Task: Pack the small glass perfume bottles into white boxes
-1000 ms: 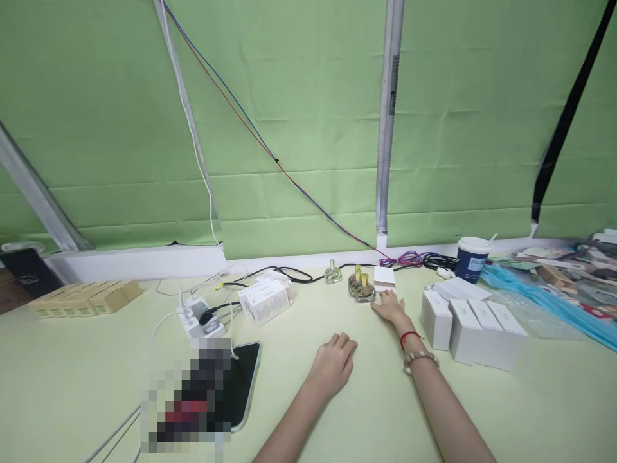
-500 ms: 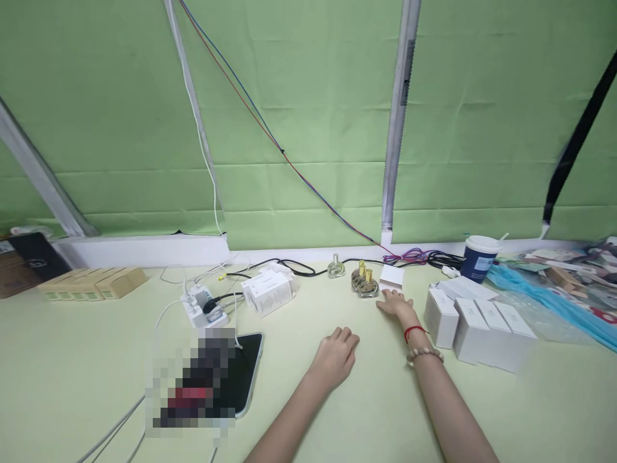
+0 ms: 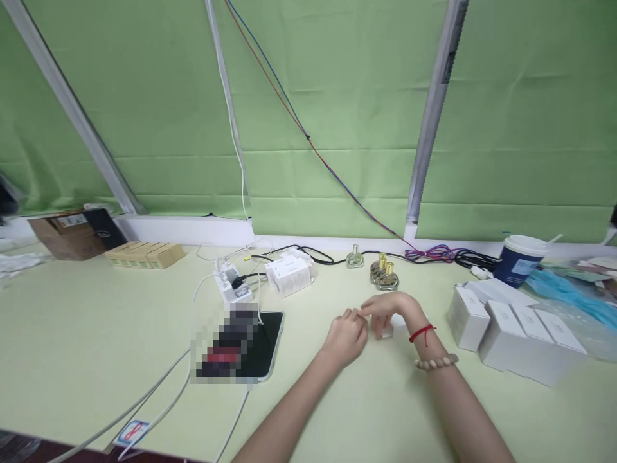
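My right hand (image 3: 393,308) arches over a small white box (image 3: 398,321), with its fingers bent down around it. The hand covers most of the box, and a white edge shows between and beside the fingers. My left hand (image 3: 348,334) rests closed on the table just to the left, its knuckles near the fingertips of my right hand. What is under its curled fingers, if anything, is hidden. Beyond the hands stand two glass bottles with gold tops (image 3: 384,275) and a clear glass bottle (image 3: 355,258).
Several white boxes (image 3: 511,334) stand to the right, near a dark blue cup (image 3: 519,263). At left lie a tablet (image 3: 265,344), a power strip (image 3: 232,283) with cables, a crumpled white package (image 3: 290,273) and several tan boxes (image 3: 144,255). A green curtain (image 3: 332,96) hangs behind.
My right hand has drawn the small white box back from beside the gold-topped bottles, towards my left hand. The view has swung left. My left hand stays closed on the table.
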Demonstrator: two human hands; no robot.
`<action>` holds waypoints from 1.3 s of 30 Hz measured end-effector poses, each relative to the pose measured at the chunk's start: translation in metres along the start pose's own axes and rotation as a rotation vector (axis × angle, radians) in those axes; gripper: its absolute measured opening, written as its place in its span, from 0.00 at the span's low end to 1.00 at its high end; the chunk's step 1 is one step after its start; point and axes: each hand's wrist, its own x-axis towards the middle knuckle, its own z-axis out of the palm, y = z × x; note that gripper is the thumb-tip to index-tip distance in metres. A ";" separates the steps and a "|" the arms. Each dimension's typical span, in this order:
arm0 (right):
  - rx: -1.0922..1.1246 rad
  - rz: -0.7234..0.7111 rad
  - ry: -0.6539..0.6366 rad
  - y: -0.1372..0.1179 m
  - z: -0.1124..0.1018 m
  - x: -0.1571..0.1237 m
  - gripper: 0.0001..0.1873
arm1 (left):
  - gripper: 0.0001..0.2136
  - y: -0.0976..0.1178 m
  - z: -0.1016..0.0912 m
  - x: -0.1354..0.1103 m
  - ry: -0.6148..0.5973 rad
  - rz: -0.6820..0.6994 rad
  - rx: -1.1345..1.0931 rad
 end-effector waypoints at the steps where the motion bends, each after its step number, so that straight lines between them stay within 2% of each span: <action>1: 0.021 -0.104 -0.067 -0.003 0.001 -0.003 0.25 | 0.13 -0.001 -0.001 0.001 0.018 -0.029 0.001; 3: -0.019 -0.193 -0.060 -0.006 0.000 -0.007 0.30 | 0.13 -0.002 -0.005 0.002 0.070 -0.108 -0.008; 4: -0.068 -0.202 0.004 -0.005 -0.001 -0.008 0.35 | 0.13 -0.003 -0.006 0.003 0.105 -0.156 -0.020; 7: -0.240 -0.098 0.198 0.000 -0.008 -0.009 0.52 | 0.12 -0.007 -0.011 0.004 0.217 -0.277 -0.081; 10: -0.313 0.053 0.166 0.012 -0.015 -0.005 0.57 | 0.10 -0.010 -0.012 0.005 0.268 -0.332 -0.115; 13: -0.276 0.102 0.077 0.027 -0.020 0.001 0.55 | 0.10 -0.010 -0.012 0.005 0.266 -0.350 -0.121; 17: -0.214 0.121 0.106 0.041 -0.023 0.009 0.44 | 0.10 -0.008 -0.009 0.005 0.241 -0.350 -0.126; 19: -0.204 0.160 0.143 0.043 -0.023 0.011 0.39 | 0.10 -0.007 -0.008 0.005 0.242 -0.344 -0.124; 22: -0.173 0.196 0.188 0.041 -0.019 0.015 0.36 | 0.09 -0.006 -0.009 0.005 0.257 -0.360 -0.097; 26: -0.060 0.145 0.162 0.036 -0.010 0.021 0.31 | 0.13 -0.006 -0.014 0.005 0.237 -0.432 -0.061; 31: 0.034 0.145 0.094 0.030 -0.003 0.027 0.29 | 0.26 -0.008 -0.011 0.005 0.150 -0.494 -0.042; 35: 0.059 0.159 0.053 0.028 -0.002 0.028 0.27 | 0.27 -0.008 -0.008 0.006 0.131 -0.505 -0.035; 39: 0.077 0.159 0.011 0.027 -0.001 0.028 0.29 | 0.22 -0.008 -0.010 0.007 0.116 -0.531 -0.078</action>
